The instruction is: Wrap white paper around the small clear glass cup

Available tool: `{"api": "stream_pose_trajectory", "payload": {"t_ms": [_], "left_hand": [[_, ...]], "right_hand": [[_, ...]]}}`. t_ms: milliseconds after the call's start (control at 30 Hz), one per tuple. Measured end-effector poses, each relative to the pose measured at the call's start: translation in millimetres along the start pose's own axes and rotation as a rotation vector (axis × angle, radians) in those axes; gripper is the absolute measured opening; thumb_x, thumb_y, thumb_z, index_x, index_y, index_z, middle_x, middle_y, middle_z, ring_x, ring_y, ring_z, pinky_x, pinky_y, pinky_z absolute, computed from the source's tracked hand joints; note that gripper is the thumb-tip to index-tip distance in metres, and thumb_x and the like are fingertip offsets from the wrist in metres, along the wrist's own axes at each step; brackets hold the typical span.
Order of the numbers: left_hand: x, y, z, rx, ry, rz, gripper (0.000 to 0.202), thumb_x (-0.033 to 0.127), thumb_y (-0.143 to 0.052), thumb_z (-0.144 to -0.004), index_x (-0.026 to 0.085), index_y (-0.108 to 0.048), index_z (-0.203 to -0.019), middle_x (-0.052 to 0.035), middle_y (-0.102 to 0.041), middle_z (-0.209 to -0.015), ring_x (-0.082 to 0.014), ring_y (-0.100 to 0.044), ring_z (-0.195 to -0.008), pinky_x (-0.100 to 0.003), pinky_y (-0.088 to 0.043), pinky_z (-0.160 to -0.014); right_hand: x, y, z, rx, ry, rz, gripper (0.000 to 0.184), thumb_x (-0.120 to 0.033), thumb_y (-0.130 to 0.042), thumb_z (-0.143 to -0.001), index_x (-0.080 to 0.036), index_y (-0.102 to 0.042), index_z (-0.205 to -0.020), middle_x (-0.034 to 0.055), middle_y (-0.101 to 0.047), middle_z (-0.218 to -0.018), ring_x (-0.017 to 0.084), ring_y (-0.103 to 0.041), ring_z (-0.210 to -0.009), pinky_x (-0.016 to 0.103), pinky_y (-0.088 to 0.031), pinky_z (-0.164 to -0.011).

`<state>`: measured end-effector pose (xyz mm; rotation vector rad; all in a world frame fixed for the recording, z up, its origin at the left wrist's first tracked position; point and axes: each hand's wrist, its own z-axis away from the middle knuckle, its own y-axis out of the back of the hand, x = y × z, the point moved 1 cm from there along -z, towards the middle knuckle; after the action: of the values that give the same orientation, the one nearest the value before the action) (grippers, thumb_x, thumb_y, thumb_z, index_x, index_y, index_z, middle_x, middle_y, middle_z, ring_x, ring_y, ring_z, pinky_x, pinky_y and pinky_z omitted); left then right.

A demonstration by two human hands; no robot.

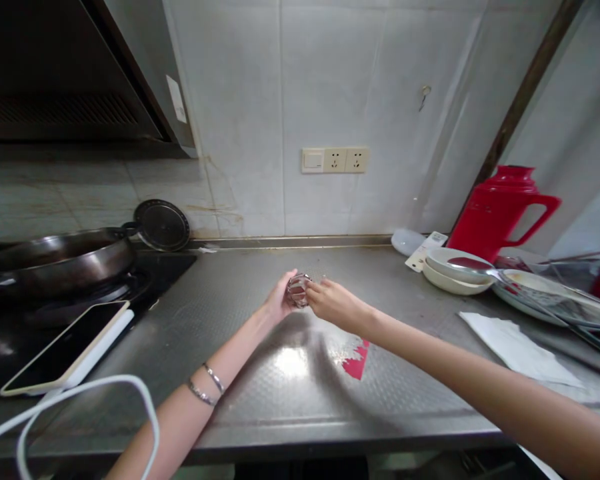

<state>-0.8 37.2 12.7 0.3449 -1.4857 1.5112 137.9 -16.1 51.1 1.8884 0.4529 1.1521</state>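
A small, round, shiny object with a faceted or ribbed silvery-pink surface (299, 291) is held above the counter; its exact kind is too small to make out. My left hand (281, 297) cups it from the left, fingers wrapped behind and around it. From the right, my right hand (337, 305) has its fingers bent together against the near right side of the same object, partly covering it. Below my right hand, a torn piece of red sheet (356, 362) lies on the steel counter (260, 400).
At left, a phone (67, 347) with a white cable (105, 381) lies by the cooktop, where a pan (65, 263) stands. To the right are a red thermos jug (503, 210), stacked bowls (455, 283), plates with utensils and a white cloth or tissue (517, 347).
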Motion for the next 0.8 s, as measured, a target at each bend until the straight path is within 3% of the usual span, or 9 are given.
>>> {"api": "stream_pose_trajectory", "payload": {"t_ms": [133,267,367,500,633,800], "left_hand": [[0.9,-7.2,4.7,0.092,-0.139,0.079,0.027,0.035,-0.053,-0.082,0.012,-0.063,-0.072,-0.0017,-0.063,-0.056,-0.0089,-0.053,-0.041,-0.019,-0.035,-0.041],[-7.4,-9.9,6.5,0.138,-0.237,0.052,0.028,0.038,-0.058,-0.076,0.011,-0.064,-0.075,-0.0058,-0.068,-0.065,-0.0116,-0.058,-0.048,-0.021,-0.037,-0.044],[-15.9,-9.8,5.0,0.166,-0.273,0.032,0.029,0.039,-0.059,-0.074,0.010,-0.064,-0.076,-0.0073,-0.069,-0.068,-0.0136,-0.061,-0.053,-0.022,-0.041,-0.049],[-21.9,-10.2,3.0,0.183,-0.330,0.008,0.033,0.043,-0.058,-0.072,0.010,-0.063,-0.073,-0.0065,-0.067,-0.065,-0.0141,-0.060,-0.053,-0.023,-0.042,-0.050],[-24.3,-11.4,3.4,0.158,-0.375,-0.013,0.038,0.048,-0.057,-0.073,0.010,-0.063,-0.072,-0.0055,-0.064,-0.062,-0.0137,-0.059,-0.052,-0.023,-0.041,-0.049],[-25.5,-12.0,4.8,0.129,-0.333,-0.014,0.037,0.049,-0.058,-0.073,0.012,-0.062,-0.075,-0.0045,-0.064,-0.062,-0.0142,-0.059,-0.052,-0.022,-0.040,-0.046]], "right_hand": [[-13.1,-3.6,-4.9,-0.030,-0.159,-0.119,0.023,0.000,-0.052,-0.073,-0.010,-0.064,-0.090,0.0146,-0.064,-0.095,0.026,-0.056,-0.092,0.033,-0.043,-0.072],[-30.3,-4.5,-8.9,-0.001,-0.484,-0.416,0.034,0.001,-0.044,-0.072,-0.012,-0.061,-0.099,0.0115,-0.065,-0.098,0.020,-0.060,-0.083,0.027,-0.041,-0.069],[-40.8,-3.3,-13.5,0.069,-0.708,-0.620,0.028,-0.005,-0.044,-0.072,-0.016,-0.063,-0.089,0.0086,-0.067,-0.093,0.017,-0.060,-0.076,0.024,-0.037,-0.063],[-42.0,-2.4,-20.9,0.186,-0.955,-0.972,0.014,-0.012,-0.050,-0.067,-0.018,-0.062,-0.069,-0.0003,-0.062,-0.066,0.013,-0.055,-0.063,0.021,-0.033,-0.057],[-36.6,-2.8,-25.6,0.334,-1.039,-1.428,0.012,-0.017,-0.049,-0.061,-0.017,-0.060,-0.063,-0.0043,-0.050,-0.053,0.011,-0.047,-0.055,0.019,-0.033,-0.049],[-31.6,-4.0,-23.6,0.442,-1.041,-1.731,0.020,-0.026,-0.057,-0.059,-0.014,-0.068,-0.070,-0.0015,-0.057,-0.059,0.011,-0.049,-0.056,0.019,-0.035,-0.045]]}}
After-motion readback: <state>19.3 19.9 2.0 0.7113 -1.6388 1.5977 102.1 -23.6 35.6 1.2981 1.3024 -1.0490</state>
